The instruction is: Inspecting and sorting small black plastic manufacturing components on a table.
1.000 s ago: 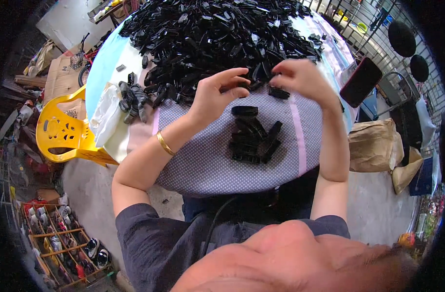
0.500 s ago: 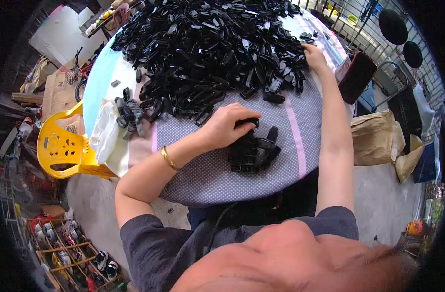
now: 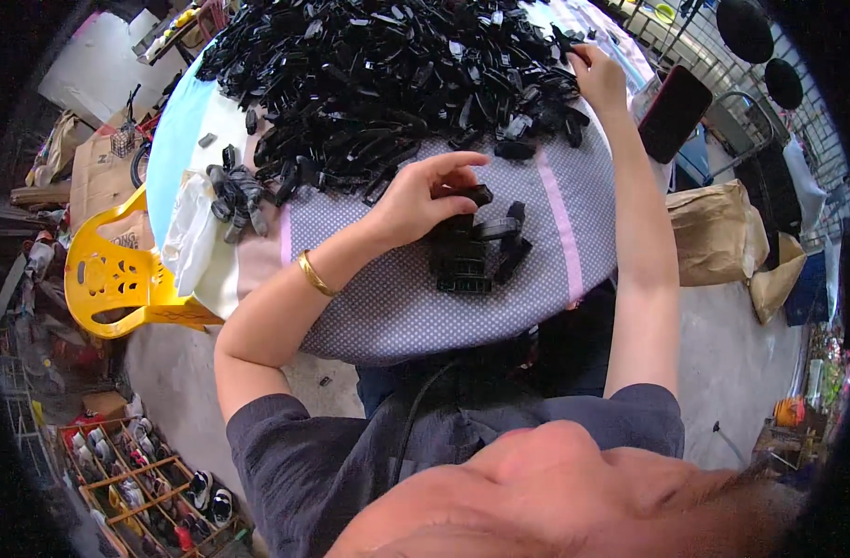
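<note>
A big heap of black plastic parts (image 3: 388,74) covers the far half of the table. Nearer me, a small stack of black parts (image 3: 476,251) lies on the dotted grey cloth (image 3: 397,298). My left hand (image 3: 420,195) rests at the top of that stack, fingers curled on a black piece (image 3: 467,195). My right hand (image 3: 599,79) is stretched out to the far right edge of the heap, fingers among the parts; whether it grips one is hidden.
A yellow plastic chair (image 3: 118,279) stands left of the table. A white bag (image 3: 192,232) and a few grey parts (image 3: 239,195) lie at the table's left edge. A dark phone (image 3: 676,112) sits at the right edge, brown paper bags (image 3: 722,232) beyond. Shoe rack (image 3: 146,474) lower left.
My left hand came down from the heap's edge onto the small stack. My right hand moved away from it, reaching far right into the heap.
</note>
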Demonstrator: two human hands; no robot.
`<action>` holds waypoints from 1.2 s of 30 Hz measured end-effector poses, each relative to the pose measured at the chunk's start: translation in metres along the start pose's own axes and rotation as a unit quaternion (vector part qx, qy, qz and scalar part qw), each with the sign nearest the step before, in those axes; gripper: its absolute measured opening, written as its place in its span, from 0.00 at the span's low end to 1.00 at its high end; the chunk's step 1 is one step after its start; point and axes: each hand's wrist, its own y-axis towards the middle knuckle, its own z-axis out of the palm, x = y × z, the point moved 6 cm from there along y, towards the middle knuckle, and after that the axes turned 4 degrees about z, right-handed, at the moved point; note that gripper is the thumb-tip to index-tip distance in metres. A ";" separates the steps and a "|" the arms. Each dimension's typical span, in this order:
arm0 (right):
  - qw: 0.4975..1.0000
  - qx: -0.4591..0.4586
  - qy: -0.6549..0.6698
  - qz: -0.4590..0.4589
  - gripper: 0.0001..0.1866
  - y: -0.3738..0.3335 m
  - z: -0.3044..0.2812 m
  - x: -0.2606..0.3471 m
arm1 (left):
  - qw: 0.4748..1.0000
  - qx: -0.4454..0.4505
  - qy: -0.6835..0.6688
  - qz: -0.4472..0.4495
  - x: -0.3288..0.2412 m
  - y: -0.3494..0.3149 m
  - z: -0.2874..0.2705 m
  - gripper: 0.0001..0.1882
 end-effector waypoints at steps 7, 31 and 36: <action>0.986 0.128 0.093 -0.052 0.12 -0.051 -0.022 0.053 | 1.000 0.000 -0.003 -0.016 -0.003 -0.004 -0.002 0.29; 0.773 0.421 0.456 0.129 0.12 -0.162 -0.029 0.105 | 0.978 -0.004 -0.194 -0.073 0.016 -0.001 0.000 0.11; 0.721 0.423 0.523 0.169 0.12 -0.164 -0.028 0.108 | 0.976 0.010 -0.195 -0.097 0.017 0.002 -0.001 0.13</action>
